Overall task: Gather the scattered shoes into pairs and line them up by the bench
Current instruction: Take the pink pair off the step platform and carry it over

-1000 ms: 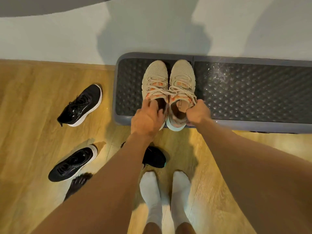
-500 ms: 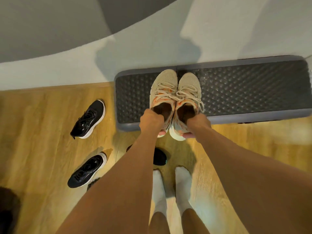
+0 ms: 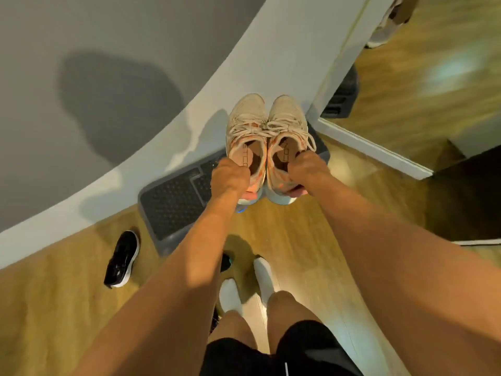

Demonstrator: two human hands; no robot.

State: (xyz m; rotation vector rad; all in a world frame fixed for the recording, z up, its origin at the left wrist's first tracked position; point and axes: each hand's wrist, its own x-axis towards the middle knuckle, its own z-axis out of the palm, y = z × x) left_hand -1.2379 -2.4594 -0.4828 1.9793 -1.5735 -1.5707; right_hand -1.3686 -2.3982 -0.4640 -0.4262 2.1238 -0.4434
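Note:
I hold a pair of beige sneakers with orange trim side by side in the air, toes pointing away from me. My left hand grips the heel of the left beige sneaker. My right hand grips the heel of the right beige sneaker. Both shoes hang above the grey studded bench, which lies low against the wall. A black sneaker with a white sole lies on the wooden floor to the left. Another black shoe is mostly hidden behind my left forearm.
My feet in white socks stand on the wood floor just in front of the bench. A mirror with a white frame leans at the right, reflecting floor and bench. A white and grey wall runs behind the bench.
Both hands have lifted the beige pair off the bench into the air. My view has swung and tilted right, bringing the mirror in and taking one black sneaker out of sight.

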